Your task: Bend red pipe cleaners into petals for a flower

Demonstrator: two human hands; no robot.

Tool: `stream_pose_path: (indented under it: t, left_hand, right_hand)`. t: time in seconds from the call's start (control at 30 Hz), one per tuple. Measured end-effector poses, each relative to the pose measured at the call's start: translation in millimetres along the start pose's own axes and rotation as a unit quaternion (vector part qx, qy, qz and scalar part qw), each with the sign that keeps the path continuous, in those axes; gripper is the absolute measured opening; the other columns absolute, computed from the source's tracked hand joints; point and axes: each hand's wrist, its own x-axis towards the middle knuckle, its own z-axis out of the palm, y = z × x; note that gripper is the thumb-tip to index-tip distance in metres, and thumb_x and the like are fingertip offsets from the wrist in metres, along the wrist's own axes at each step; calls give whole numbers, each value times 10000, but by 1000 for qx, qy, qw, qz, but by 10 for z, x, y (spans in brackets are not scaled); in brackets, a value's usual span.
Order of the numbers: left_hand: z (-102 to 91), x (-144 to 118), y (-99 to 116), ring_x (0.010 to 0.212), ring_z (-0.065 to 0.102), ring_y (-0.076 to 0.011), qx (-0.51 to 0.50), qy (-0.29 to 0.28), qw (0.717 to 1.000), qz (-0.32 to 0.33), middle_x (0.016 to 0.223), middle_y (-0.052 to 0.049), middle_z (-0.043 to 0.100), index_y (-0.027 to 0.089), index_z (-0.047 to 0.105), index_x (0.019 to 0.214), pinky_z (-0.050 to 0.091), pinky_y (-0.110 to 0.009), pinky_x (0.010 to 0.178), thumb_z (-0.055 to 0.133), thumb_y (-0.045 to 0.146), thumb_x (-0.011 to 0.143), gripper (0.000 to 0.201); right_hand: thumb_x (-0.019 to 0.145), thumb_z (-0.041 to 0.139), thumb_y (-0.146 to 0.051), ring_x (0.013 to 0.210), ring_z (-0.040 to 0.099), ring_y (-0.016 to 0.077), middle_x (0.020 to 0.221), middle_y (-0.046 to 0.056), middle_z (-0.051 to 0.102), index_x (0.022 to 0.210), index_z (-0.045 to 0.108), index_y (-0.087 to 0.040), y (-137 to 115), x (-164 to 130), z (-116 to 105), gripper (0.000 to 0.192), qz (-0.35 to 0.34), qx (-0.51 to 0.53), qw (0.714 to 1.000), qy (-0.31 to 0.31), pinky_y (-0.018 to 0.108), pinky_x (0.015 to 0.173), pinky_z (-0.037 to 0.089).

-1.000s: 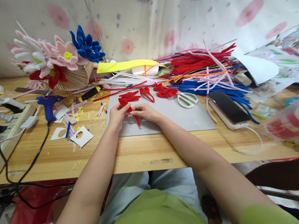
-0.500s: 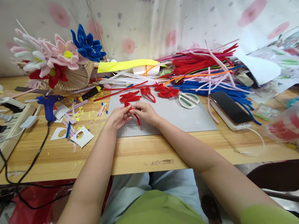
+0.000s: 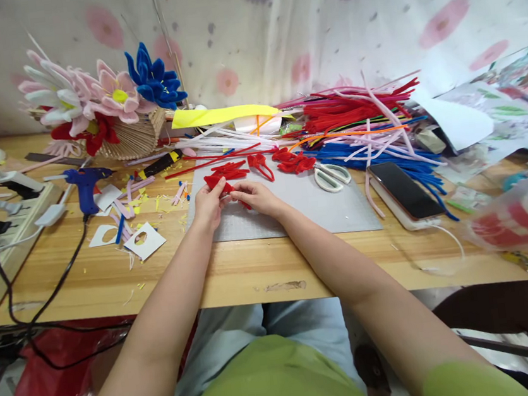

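Note:
Between my two hands is a red pipe cleaner (image 3: 225, 188), bent into a shape, held over the grey cutting mat (image 3: 313, 214). My left hand (image 3: 210, 205) pinches it from the left, and its upper end shows above the thumb. From the right, my right hand (image 3: 255, 197) grips the same piece with closed fingertips; a short red end shows below them. Just behind my hands lie bent red pipe cleaner pieces (image 3: 231, 169), a red loop (image 3: 261, 166) and a red bundle (image 3: 294, 161). White-handled scissors (image 3: 332, 177) rest beside the bundle, their blades hidden.
Left are a blue glue gun (image 3: 85, 186), a power strip (image 3: 33, 227) with cables and white card scraps (image 3: 145, 241). A basket (image 3: 136, 139) of fuzzy flowers stands at the back. Behind the mat lie pipe cleaners (image 3: 349, 112); right are a phone (image 3: 406, 189) and a bagged cup (image 3: 524, 219).
My left hand has turned and shifted slightly right. More of the red pipe cleaner shows above its thumb, and less of the tail hangs below my fingers.

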Motion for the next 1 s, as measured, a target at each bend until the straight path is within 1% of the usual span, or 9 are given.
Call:
stream_pose_path:
  t: [0.13,0.23,0.33,0.43,0.5,0.57,0.83,0.93,1.0]
  left_hand:
    - [-38,-17,28,437,452,-25,25,-28,999,-35,529,37,546,105,596,678,456,-150,441,764,242,632,222]
    - [-68,-18,57,448,467,-27,28,-62,995,-71,564,21,575,101,608,689,477,-154,445,744,231,658,191]
    - [-83,-20,78,453,484,-35,30,-77,991,-105,531,20,551,98,605,670,494,-153,458,699,206,710,149]
    - [-83,-32,90,436,480,-39,47,-76,988,-128,483,24,506,88,603,657,502,-153,466,627,134,765,120]
    - [-81,-38,97,428,477,-40,57,-76,986,-135,477,23,499,86,609,670,506,-159,468,589,103,788,121]
    - [-78,-37,105,420,474,-43,67,-75,984,-145,478,22,498,88,608,671,510,-169,466,575,94,796,130]
    - [-80,30,128,409,483,-53,107,-80,974,-181,488,6,527,90,608,655,503,-171,444,567,71,789,141]
    - [-84,27,127,409,482,-52,110,-87,974,-179,490,7,527,86,607,665,500,-167,441,552,66,796,144]
    - [-83,7,125,411,480,-51,105,-90,976,-169,489,11,524,85,609,680,503,-168,446,556,64,795,129]
  right_hand:
    - [821,524,-459,487,357,54,590,-61,393,754,485,-175,-36,-26,28,295,-9,21,1000,17,191,471,316]
    - [833,489,-500,464,329,58,564,-69,368,788,492,-182,-85,-50,42,320,-8,42,999,-3,188,445,301]
    - [823,508,-469,528,402,64,644,-39,488,781,527,-166,-117,-61,46,306,-34,30,999,-14,193,505,354]
    - [806,540,-378,690,515,98,741,4,592,755,575,-148,-100,-49,47,238,-86,-11,996,3,228,681,424]
    - [797,545,-324,761,550,120,774,18,634,758,606,-146,-68,-34,47,192,-103,-32,994,15,256,761,428]
    - [790,544,-289,787,569,131,801,23,661,768,631,-149,-33,-22,48,166,-105,-46,993,20,269,787,428]
    - [788,539,-278,787,593,150,813,34,679,793,657,-151,3,-39,48,174,-105,-92,990,28,282,776,428]
    - [792,535,-267,765,577,146,795,36,660,784,640,-143,-12,-44,56,163,-110,-134,984,39,281,757,424]
    - [798,529,-258,725,556,129,769,22,634,786,617,-145,-27,-40,57,144,-108,-142,983,31,265,721,425]
